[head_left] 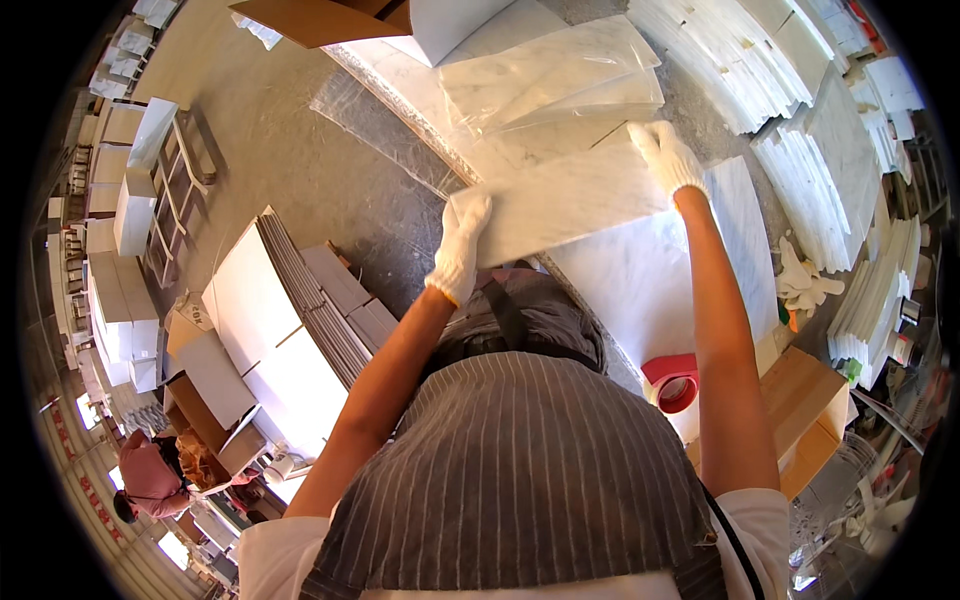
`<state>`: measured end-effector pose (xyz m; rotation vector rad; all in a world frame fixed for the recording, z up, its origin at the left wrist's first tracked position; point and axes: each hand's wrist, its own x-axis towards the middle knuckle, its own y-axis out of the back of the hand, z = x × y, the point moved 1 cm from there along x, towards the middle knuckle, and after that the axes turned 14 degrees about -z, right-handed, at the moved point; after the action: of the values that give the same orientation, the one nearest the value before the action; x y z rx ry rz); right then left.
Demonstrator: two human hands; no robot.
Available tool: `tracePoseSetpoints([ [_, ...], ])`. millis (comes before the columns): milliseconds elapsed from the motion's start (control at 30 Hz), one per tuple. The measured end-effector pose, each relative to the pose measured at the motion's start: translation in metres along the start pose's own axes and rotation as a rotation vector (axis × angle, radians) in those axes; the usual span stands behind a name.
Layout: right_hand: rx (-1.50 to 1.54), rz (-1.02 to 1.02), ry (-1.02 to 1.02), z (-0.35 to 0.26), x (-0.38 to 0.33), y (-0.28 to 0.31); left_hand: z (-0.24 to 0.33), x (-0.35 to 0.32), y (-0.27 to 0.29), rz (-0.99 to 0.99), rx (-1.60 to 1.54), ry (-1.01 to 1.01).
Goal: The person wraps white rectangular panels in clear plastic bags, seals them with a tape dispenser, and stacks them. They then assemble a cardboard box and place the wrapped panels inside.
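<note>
A pale, grey-veined marble tile lies slightly tilted between my hands. My left hand, in a white knit glove, grips its left end, the fingers closed over the edge. At the far right corner my right hand, gloved alike, is closed on the same tile. Beneath and to the right of it are more marble tiles on the work surface. Clear plastic sleeves lie just beyond. A red tape dispenser sits beside my right forearm.
At the far edge stands an open carton. Flattened cartons are stacked on the left; stone tiles stand in rows on the right. Spare gloves lie near them. A person is at the lower left.
</note>
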<state>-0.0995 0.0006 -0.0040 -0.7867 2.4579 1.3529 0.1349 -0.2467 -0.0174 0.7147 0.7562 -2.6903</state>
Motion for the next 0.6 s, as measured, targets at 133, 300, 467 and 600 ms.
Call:
tracePoseSetpoints([
  [133, -0.033, -0.074, -0.041, -0.017, -0.037, -0.010, -0.017, -0.020, 0.021, -0.044, 0.024, -0.073],
  [300, 0.120, -0.082, -0.061, -0.011, -0.065, -0.018, 0.017, -0.029, 0.022, -0.054, -0.035, 0.056],
  [467, 0.434, -0.363, -0.185, 0.008, -0.058, -0.006, 0.050, -0.021, 0.016, -0.041, -0.102, 0.225],
  [600, 0.701, -0.530, -0.172, 0.019, -0.050, -0.010, 0.057, -0.007, 0.028, -0.036, -0.071, 0.312],
])
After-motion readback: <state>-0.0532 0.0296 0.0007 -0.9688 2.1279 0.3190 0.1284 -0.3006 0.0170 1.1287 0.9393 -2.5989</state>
